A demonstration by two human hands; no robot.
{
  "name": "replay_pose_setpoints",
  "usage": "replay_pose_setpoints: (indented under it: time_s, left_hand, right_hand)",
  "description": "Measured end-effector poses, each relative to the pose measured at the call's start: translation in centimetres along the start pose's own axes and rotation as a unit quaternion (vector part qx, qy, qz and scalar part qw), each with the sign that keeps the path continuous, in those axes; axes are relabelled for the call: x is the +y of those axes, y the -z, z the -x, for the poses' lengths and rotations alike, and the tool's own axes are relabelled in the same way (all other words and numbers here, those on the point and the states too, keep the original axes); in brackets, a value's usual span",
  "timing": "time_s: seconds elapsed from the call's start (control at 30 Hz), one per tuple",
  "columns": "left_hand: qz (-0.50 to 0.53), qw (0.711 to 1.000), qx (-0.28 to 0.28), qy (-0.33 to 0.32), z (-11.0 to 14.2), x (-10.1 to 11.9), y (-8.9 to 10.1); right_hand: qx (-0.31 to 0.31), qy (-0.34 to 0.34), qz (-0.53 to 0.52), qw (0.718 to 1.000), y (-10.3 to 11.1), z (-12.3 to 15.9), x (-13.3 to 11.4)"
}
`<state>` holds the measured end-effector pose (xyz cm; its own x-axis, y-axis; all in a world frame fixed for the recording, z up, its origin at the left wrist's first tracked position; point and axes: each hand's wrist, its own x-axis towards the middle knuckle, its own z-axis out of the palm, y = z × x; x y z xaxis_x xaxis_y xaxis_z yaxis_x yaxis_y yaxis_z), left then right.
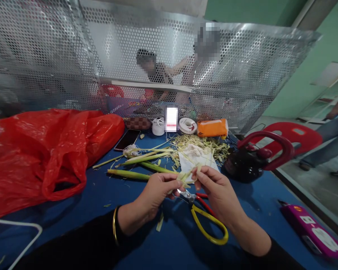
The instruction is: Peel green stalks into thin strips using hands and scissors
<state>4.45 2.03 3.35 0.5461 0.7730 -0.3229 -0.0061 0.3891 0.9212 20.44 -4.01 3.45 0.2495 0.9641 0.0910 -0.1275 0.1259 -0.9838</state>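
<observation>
My left hand [165, 186] pinches a small bundle of pale green leaf strips [185, 176] between thumb and fingers. Opposite it, my right hand [211, 183] grips the other end of the strips, close to the left fingertips. Below both hands lies a pair of scissors [211, 227] with one yellow and one red handle, its blades partly hidden by the left hand. Several green stalks [132, 174] lie to the left, beyond the left hand. A white paper sheet [187, 161] rests just behind the hands, with a crumpled whitish piece on it.
A heap of shredded strips [211, 144] lies behind the paper. Left is a large red plastic bag [59, 150]; nearer the back are a phone [128, 140] and an orange packet [212, 128]. Right stand a dark kettle [243, 165] and a purple case [312, 230]. People are behind a perforated metal screen [115, 48].
</observation>
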Motion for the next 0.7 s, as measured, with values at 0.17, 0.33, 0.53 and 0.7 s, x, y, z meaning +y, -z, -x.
replay_pose_setpoints:
  time_s: [0.17, 0.33, 0.53, 0.7]
  left_hand:
    - [0.002, 1.0, 0.013, 0.002, 0.03, 0.1, -0.11]
    - [-0.006, 1.0, 0.021, -0.007, 0.03, 0.17, -0.18]
    - [-0.016, 0.999, 0.028, -0.027, 0.01, -0.14, -0.19]
    - [0.014, 0.999, 0.043, -0.015, -0.07, -0.3, -0.28]
  right_hand:
    - [0.026, -0.011, 0.093, 0.995, -0.08, 0.03, 0.0]
    - [0.005, -0.015, 0.171, 0.985, -0.17, -0.03, -0.25]
    - [-0.007, -0.037, 0.175, 0.984, -0.17, -0.18, -0.1]
    - [0.006, -0.09, 0.128, 0.988, -0.27, -0.19, 0.09]
